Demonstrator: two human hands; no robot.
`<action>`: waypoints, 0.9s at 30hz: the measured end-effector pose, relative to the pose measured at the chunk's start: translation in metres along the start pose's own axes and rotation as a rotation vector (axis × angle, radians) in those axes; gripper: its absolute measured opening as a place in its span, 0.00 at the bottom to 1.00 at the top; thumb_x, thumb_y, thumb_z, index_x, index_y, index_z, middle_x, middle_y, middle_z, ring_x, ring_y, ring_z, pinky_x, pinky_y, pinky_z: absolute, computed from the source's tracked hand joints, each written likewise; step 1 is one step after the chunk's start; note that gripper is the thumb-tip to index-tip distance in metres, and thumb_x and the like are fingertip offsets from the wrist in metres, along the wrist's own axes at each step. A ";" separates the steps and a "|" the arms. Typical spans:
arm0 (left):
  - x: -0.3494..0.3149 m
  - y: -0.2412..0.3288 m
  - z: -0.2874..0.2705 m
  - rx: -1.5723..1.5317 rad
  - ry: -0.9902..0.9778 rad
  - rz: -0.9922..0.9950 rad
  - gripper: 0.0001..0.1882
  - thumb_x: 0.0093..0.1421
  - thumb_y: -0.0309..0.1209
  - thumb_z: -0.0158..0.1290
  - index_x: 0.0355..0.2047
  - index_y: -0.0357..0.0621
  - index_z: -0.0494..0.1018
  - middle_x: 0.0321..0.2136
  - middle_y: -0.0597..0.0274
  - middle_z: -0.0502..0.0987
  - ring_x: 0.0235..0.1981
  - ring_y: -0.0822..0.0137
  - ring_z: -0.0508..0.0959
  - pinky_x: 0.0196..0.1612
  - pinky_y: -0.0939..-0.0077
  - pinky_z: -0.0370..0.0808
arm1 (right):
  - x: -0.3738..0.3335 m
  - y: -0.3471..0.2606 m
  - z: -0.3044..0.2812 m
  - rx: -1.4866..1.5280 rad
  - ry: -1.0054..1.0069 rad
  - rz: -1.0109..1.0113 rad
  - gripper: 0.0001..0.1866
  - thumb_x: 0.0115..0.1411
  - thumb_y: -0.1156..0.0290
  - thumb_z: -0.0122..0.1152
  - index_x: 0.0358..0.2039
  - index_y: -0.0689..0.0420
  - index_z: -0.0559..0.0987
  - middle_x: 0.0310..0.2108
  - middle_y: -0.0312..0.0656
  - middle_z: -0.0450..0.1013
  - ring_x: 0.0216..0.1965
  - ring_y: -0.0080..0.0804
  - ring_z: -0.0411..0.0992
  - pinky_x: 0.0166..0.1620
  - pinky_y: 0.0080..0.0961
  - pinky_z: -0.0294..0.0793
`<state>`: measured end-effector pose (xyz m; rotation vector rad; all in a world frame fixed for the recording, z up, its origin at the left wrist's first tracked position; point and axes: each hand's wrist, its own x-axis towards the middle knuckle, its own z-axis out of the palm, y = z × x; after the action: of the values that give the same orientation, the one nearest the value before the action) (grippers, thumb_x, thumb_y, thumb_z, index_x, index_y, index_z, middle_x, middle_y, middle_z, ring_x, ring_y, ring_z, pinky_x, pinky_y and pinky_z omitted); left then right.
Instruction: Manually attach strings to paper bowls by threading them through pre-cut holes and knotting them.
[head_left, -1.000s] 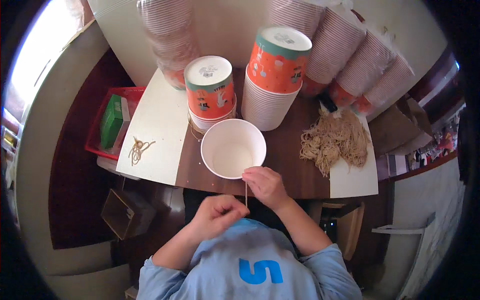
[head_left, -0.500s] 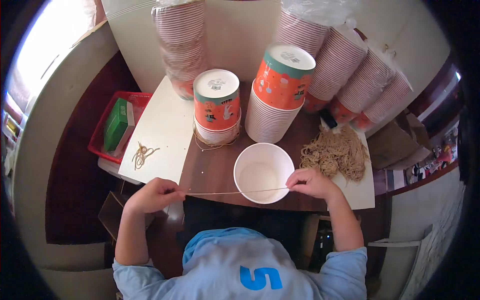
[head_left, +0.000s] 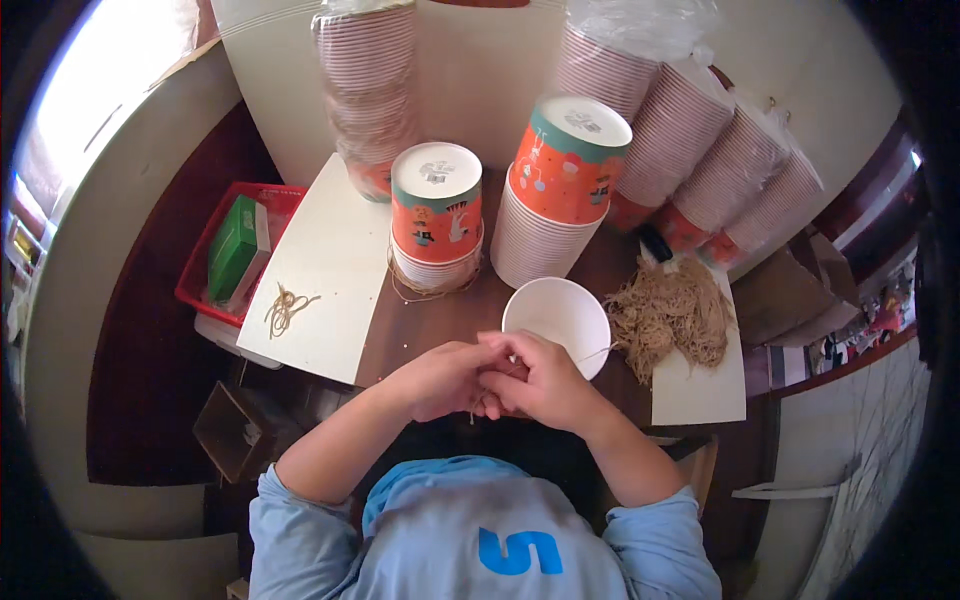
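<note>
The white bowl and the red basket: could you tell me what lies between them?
In the head view, between the white bowl and the red basket lies a cream board bearing a small string bundle.

This looks like a small packing or assembly workplace for paper tableware rather than a home; tall plastic-wrapped stacks of ribbed paper cups [head_left: 372,90] lean against the back panel, with more sleeves [head_left: 700,150] to the right; two upturned stacks of orange printed paper bowls [head_left: 436,215] stand on the dark brown wooden table [head_left: 450,325]; a heap of tan string pieces [head_left: 668,315] lies on a white card sheet [head_left: 700,390]; a red plastic tray [head_left: 215,265] sits at the left.
</note>
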<state>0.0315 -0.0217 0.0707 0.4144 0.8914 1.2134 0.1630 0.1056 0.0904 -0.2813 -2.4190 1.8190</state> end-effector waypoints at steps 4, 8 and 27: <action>-0.010 -0.002 -0.009 -0.237 0.012 -0.083 0.23 0.65 0.45 0.41 0.47 0.37 0.70 0.33 0.57 0.77 0.28 0.69 0.77 0.33 0.80 0.72 | -0.007 0.012 -0.014 -0.261 0.071 -0.054 0.07 0.57 0.73 0.59 0.33 0.64 0.77 0.27 0.39 0.75 0.30 0.22 0.73 0.34 0.20 0.73; -0.016 -0.021 -0.020 -0.011 0.042 -0.114 0.15 0.63 0.36 0.48 0.44 0.39 0.72 0.31 0.61 0.77 0.27 0.74 0.76 0.32 0.83 0.73 | -0.013 0.016 -0.022 -0.254 0.102 -0.020 0.06 0.58 0.75 0.56 0.29 0.64 0.77 0.25 0.39 0.74 0.27 0.22 0.72 0.32 0.20 0.72; -0.019 -0.018 0.015 0.689 0.190 0.158 0.09 0.62 0.27 0.48 0.37 0.35 0.75 0.25 0.65 0.75 0.25 0.78 0.73 0.30 0.84 0.73 | -0.032 0.026 0.010 0.130 -0.087 -0.024 0.28 0.56 0.79 0.59 0.57 0.61 0.63 0.46 0.44 0.71 0.44 0.26 0.71 0.46 0.23 0.72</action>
<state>0.0523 -0.0429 0.0743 0.9441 1.4646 1.0732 0.1945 0.0966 0.0631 -0.1637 -2.3341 2.0074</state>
